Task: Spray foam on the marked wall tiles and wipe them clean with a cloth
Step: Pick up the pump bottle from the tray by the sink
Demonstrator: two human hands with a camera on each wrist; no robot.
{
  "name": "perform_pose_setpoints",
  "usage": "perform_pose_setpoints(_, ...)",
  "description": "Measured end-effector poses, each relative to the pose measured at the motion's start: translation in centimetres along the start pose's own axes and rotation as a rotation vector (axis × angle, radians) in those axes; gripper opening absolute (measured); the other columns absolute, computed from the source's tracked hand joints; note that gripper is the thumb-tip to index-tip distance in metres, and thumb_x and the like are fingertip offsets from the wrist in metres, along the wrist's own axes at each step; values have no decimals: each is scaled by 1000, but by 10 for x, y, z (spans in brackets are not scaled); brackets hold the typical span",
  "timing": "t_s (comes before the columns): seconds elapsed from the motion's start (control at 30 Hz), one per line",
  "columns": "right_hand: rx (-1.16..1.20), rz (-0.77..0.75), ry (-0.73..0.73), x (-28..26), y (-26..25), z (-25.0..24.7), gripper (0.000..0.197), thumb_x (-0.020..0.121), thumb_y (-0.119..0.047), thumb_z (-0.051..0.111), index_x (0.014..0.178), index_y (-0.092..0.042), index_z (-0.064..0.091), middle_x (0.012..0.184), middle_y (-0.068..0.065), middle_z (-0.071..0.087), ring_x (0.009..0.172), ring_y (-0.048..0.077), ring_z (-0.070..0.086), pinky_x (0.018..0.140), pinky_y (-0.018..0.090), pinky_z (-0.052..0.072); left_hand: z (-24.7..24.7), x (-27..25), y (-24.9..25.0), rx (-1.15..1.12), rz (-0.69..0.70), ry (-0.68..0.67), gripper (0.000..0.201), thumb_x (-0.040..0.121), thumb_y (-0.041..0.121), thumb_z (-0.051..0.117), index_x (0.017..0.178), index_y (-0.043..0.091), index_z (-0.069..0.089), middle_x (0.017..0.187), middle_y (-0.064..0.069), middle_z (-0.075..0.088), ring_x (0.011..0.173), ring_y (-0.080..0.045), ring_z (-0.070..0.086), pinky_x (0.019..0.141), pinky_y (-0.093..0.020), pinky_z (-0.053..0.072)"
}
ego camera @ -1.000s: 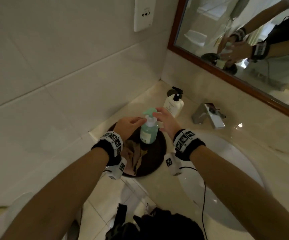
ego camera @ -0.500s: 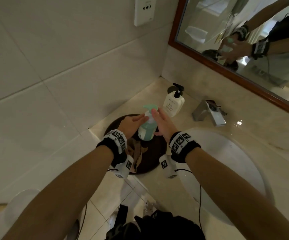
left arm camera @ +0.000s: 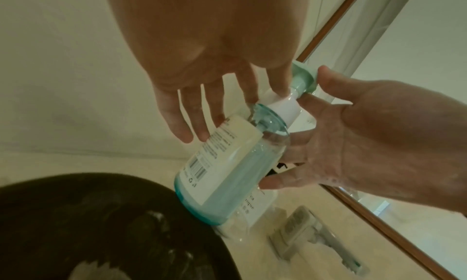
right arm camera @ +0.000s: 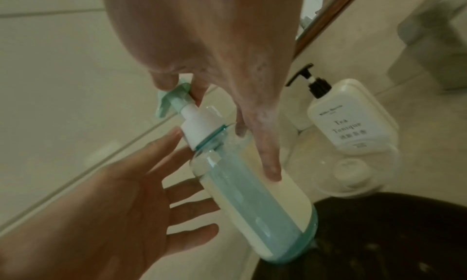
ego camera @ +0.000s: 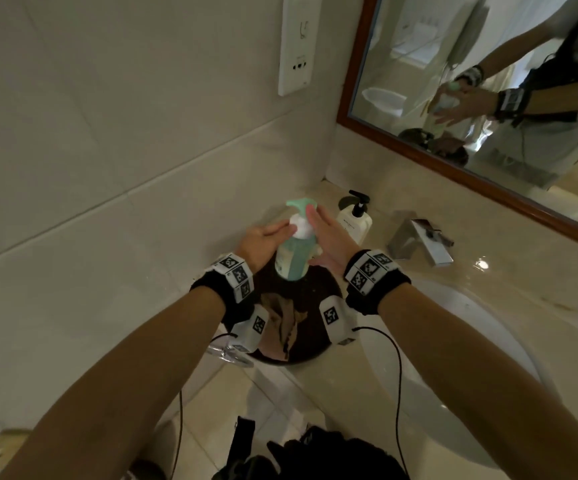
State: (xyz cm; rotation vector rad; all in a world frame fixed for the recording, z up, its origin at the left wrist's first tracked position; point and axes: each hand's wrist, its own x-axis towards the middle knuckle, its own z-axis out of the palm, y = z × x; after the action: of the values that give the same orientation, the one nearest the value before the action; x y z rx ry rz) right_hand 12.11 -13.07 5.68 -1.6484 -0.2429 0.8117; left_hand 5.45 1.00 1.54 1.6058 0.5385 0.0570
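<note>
A teal foam pump bottle (ego camera: 292, 258) (left arm camera: 227, 170) (right arm camera: 252, 204) hangs tilted above a dark round tray (ego camera: 318, 341), its nozzle toward the pale wall tiles (ego camera: 124, 168). My right hand (ego camera: 329, 237) (left arm camera: 353, 134) (right arm camera: 227, 74) pinches the pump neck between thumb and forefinger, the other fingers straight along the bottle's side. Opposite it, my left hand (ego camera: 263, 240) (left arm camera: 202, 96) (right arm camera: 126, 204) is spread flat, fingertips touching the bottle's shoulder and white collar. A crumpled brown cloth (ego camera: 282, 317) lies in the tray below my wrists.
A white lotion bottle (ego camera: 355, 223) (right arm camera: 351, 118) with a black pump stands in the counter corner, a clear lidded cup (right arm camera: 351, 172) in front of it. To the right are a chrome faucet (ego camera: 419, 240) and white basin (ego camera: 471, 358). A framed mirror (ego camera: 488, 81) and wall socket (ego camera: 298, 43) hang above.
The bottle has come up off the tray between both hands and tilted, its pump head leaning toward the wall. My left fingers have straightened against it.
</note>
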Motion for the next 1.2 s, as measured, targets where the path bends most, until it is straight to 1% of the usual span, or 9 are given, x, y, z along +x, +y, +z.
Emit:
perform_pose_setpoints(0.07,37,-25,-10,-8,-16,9,39,103,-55,42,136,-35,50,145,2,52,130,30,53,101,69,44,-10,-7,9,-25,29,11,41,91,39,68,128,23,67,121,0,70,91,0,67,72,-10,49)
perform_pose_setpoints(0.17,20,-83,-17,-20,-40,24,42,105,-53,38,139,-31,48,141,0,55,126,28,56,98,65,48,-24,-20,26,-36,87,40,38,95,33,64,132,22,63,115,5,70,73,14,63,60,-3,46)
perform_pose_setpoints(0.3,-60,-139,-40,-33,-65,40,40,104,-57,37,135,-35,50,134,-2,59,120,28,61,94,65,51,-45,-42,44,-57,156,48,39,95,35,64,133,31,61,115,10,70,85,11,65,86,-21,55)
perform_pose_setpoints(0.5,-135,-214,-21,-60,-101,72,47,106,-51,36,144,-24,43,147,11,48,133,36,48,103,59,45,-77,-81,72,-63,217,114,46,94,39,65,138,30,57,123,4,69,89,9,65,68,-14,53)
perform_pose_setpoints(0.6,-144,-219,-122,-73,-117,83,33,105,-55,35,122,-33,53,123,4,58,114,30,58,90,59,53,-89,-108,83,-76,224,149,43,94,40,64,136,33,58,119,4,70,96,-4,66,58,-15,51)
perform_pose_setpoints(0.7,-189,-279,-164,-89,-134,95,34,102,-58,43,118,-31,55,126,7,59,110,30,60,79,53,57,-102,-134,100,-43,265,199,37,93,41,65,129,40,60,117,4,70,103,-13,65,63,-23,49)
perform_pose_setpoints(0.83,-87,-329,-241,-121,-153,109,34,99,-56,49,119,-30,58,133,14,58,116,37,62,92,69,50,-109,-175,122,-80,292,332,46,90,39,70,133,23,62,118,1,70,92,-8,66,60,-19,51)
perform_pose_setpoints(0.97,-12,-353,-362,-167,-168,124,29,103,-53,44,116,-31,58,132,18,58,117,40,62,96,69,46,-106,-240,136,-46,301,444,36,92,50,62,122,29,67,99,14,68,80,7,57,63,-22,43)
perform_pose_setpoints(1.2,3,-409,-508,-238,-179,172,30,104,-52,42,116,-28,57,121,15,60,113,38,62,92,67,49,-121,-341,142,-128,341,577,18,93,46,62,105,34,68,90,13,70,67,0,68,62,-24,58)
